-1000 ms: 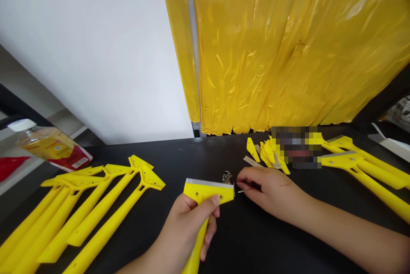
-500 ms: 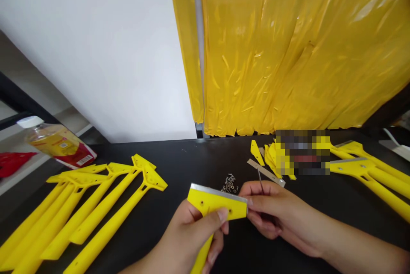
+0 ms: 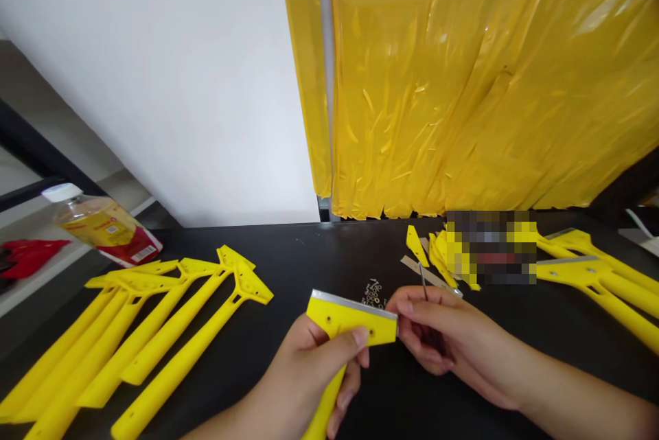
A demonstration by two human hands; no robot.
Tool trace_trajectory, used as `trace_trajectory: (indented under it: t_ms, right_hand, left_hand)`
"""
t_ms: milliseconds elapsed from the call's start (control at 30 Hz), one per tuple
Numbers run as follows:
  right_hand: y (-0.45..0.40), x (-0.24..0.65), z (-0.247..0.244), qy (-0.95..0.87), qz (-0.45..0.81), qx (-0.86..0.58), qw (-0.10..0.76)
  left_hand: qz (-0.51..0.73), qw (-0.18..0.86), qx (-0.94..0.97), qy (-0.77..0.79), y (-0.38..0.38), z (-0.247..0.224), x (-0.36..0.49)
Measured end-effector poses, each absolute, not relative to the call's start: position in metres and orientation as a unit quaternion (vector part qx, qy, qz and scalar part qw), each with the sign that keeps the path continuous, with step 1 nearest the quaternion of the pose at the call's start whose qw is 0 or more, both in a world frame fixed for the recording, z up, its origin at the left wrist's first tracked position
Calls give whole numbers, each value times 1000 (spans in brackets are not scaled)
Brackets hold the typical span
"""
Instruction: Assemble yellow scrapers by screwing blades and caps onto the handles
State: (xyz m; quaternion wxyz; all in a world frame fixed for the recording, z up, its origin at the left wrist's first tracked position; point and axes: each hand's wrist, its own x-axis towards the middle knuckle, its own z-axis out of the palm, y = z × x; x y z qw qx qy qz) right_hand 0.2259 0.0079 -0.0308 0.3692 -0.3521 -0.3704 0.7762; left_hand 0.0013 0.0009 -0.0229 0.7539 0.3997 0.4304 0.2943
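Left hand (image 3: 316, 361) is holding the yellow scraper (image 3: 344, 316), fingers clamping round its neck, thumb pressing on the head near a hole. Right hand (image 3: 450, 323) is hovering by the scraper's right end, fingers pinching a thin rod (image 3: 423, 282); can't tell if they're touching the scraper. A grey edge strip (image 3: 355, 306) is running along the scraper's far side; if sharp, it could be nicking a slipping finger. A loosening thumb could be letting the head twist. Yellow handles (image 3: 193, 357) are overlapping left of the scraper. Small metal hardware (image 3: 373, 292) is lying just beyond the scraper on the table (image 3: 309, 255); a careless right-hand sweep could be scattering it. Yellow plates (image 3: 437, 255) are lying farther beyond, rightward. Yellow sheeting (image 3: 401, 83) is hanging behind the scraper, farthest off.
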Motion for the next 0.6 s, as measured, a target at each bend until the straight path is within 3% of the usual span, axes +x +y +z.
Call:
trace_trajectory:
  t_ms: [600]
  right_hand:
    - [0,226,-30,-376,808,-309,332]
  left_hand:
    - [297,752,393,439,-4,-33,7]
